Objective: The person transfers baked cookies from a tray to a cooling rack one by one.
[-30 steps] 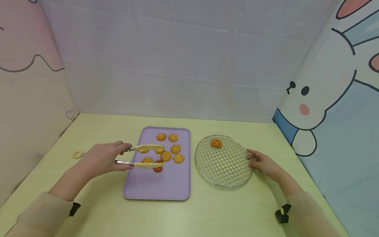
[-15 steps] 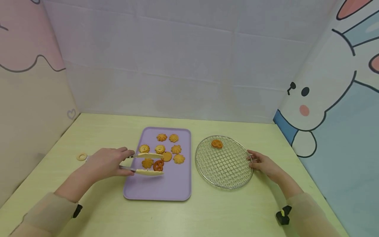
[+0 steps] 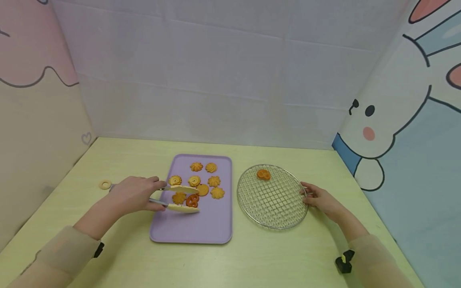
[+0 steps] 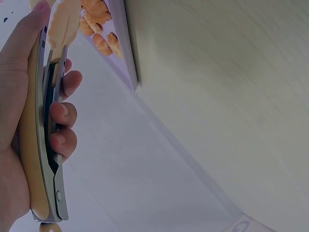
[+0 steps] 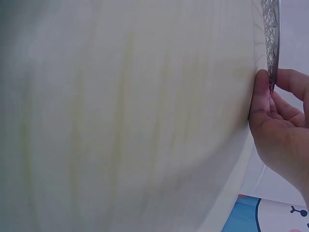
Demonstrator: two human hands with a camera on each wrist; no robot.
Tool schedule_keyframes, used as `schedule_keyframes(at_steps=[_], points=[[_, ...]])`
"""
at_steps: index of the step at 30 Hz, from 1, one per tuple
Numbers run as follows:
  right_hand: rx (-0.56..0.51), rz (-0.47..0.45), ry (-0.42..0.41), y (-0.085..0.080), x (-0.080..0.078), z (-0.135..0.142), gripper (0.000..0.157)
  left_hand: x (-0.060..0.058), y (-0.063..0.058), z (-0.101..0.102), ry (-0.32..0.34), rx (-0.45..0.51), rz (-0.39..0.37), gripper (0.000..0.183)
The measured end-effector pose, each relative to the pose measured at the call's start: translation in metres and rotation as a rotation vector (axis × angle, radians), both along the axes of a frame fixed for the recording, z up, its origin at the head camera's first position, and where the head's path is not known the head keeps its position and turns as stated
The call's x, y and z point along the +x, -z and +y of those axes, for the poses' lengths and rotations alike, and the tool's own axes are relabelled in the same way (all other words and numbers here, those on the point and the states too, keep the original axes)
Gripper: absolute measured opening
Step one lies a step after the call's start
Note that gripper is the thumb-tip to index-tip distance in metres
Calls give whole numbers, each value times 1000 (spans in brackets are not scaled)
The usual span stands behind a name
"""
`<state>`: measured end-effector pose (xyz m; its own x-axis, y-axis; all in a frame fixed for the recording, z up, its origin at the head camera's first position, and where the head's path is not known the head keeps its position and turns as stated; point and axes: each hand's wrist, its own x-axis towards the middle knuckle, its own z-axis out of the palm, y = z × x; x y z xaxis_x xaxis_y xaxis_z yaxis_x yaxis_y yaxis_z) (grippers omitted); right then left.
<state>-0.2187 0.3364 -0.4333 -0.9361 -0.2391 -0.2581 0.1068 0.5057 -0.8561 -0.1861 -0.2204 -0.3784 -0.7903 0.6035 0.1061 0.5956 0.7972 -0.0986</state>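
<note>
My left hand [image 3: 135, 195] grips a pair of tongs [image 4: 41, 121] with cream-coloured tips, which are spread apart over the purple tray [image 3: 191, 230]. Between and just beside those tips lies a brown pretzel [image 3: 192, 201], with a flower-shaped cookie [image 3: 179, 198] to its left. Several more cookies [image 3: 214, 181] are spread over the upper half of the tray. My right hand [image 3: 322, 202] pinches the right rim of a round wire rack [image 3: 273, 200], thumb and fingers on either side of the wire in the right wrist view. A second pretzel [image 3: 263, 175] rests near the rack's far edge.
The pale yellow table [image 3: 266, 256] holds the tray on the left and the rack on the right. A white wall [image 3: 223, 80] rises behind it, with printed side walls at left and right. A cream ring [image 3: 105, 184] sits at the tongs' rear end.
My left hand and the tongs have shifted slightly right and towards me, so the lower tip now sits nearer than the pretzel. My right hand and the rack stay put.
</note>
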Motion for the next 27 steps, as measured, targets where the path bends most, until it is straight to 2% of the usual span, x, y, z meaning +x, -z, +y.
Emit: schedule_keyframes(at_steps=[11,21,27], points=[[-1,8,-8,-1,0,-1,64,-1,5,-1,17,23,-27,60],[5,9,-1,0,0,-1,64,2,9,-2,-20,65,-91,62],[1,12,-2,1,0,0,64,3,13,-4,-44,86,-91,63]])
